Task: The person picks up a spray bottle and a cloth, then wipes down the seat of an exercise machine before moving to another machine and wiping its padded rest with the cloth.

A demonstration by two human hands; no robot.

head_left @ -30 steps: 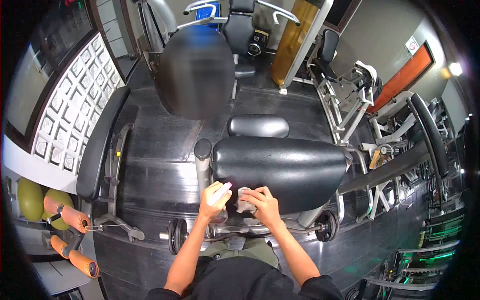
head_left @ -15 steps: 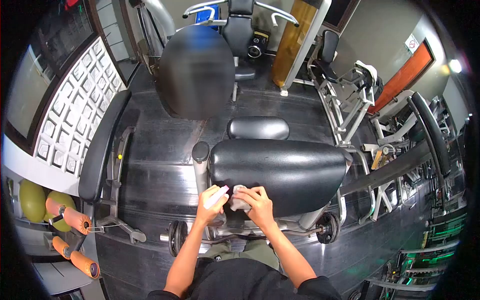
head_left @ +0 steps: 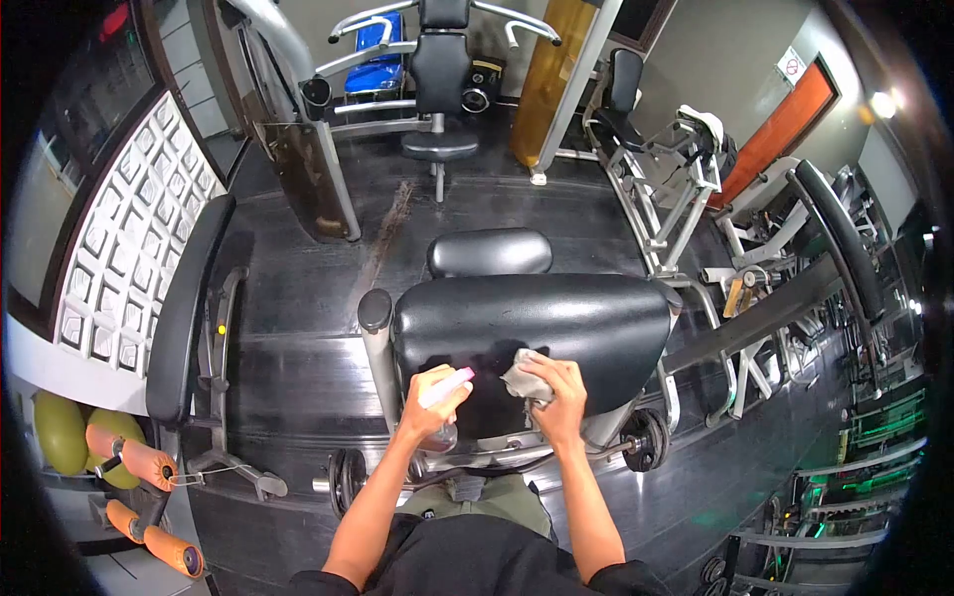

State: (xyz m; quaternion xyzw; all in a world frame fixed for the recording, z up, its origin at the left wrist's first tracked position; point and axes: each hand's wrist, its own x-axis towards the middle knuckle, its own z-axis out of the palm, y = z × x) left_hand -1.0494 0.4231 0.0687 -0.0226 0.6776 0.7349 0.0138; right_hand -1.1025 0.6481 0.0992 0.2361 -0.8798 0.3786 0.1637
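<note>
My left hand [head_left: 428,401] is closed around a spray bottle with a white and pink spray head [head_left: 449,385]; its clear body shows below the fingers. In my right hand [head_left: 562,397] is a crumpled grey cloth [head_left: 526,380], gripped between thumb and fingers. Both hands are over the near side of a black padded bench [head_left: 537,323]. The cloth appears to be at the pad's surface, though exact contact is hard to tell. Behind the large pad sits a smaller black pad [head_left: 490,252].
A barbell with weight plates [head_left: 646,440] lies between me and the bench. At left stand another long bench [head_left: 189,313] and orange foam rollers [head_left: 145,459]. Gym machines [head_left: 438,74] line the back, with more along the right side. A metal post [head_left: 378,348] rises beside the pad.
My right hand has moved right with the cloth, away from my left hand. The view has shifted slightly right. A blurred dark oval near the back machine is gone.
</note>
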